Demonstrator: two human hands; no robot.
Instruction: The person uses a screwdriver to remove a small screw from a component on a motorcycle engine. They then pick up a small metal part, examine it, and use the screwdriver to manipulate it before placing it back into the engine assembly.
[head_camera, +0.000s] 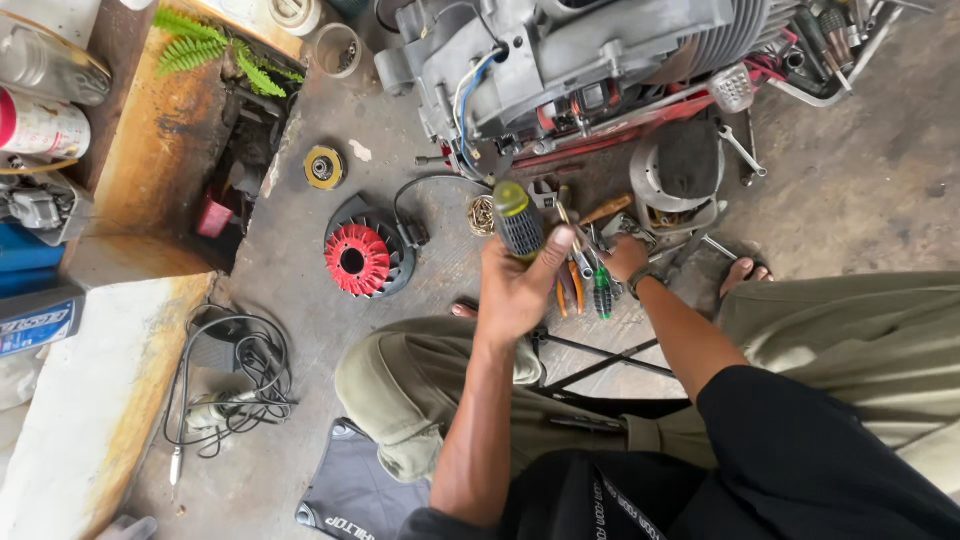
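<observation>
From the head camera, looking down on a person seated low over a concrete floor (860, 190). At the centre of the frame the left hand (515, 285) is raised, its fingers (553, 250) clenched around a screwdriver (517, 220) with a yellow-green cap and a dark ribbed handle, which stands roughly upright in the grip. Just to the right, the right hand (628, 258) reaches down into a heap of hand tools (590, 275) on the floor, among them pliers with orange grips and a green-handled driver; its fingers are buried in the heap, and whether they grasp anything I cannot tell. Above both hands, in the upper middle of the frame, lies a grey engine block (560, 60) with blue and white wires. Left of the hands, a red fan wheel (357, 260) sits in a dark housing on the floor, and a small yellow disc (323, 167) lies above it. A coiled black cable (235, 385) rests in the lower left. Green fern fronds (215, 50) show at the upper left.
</observation>
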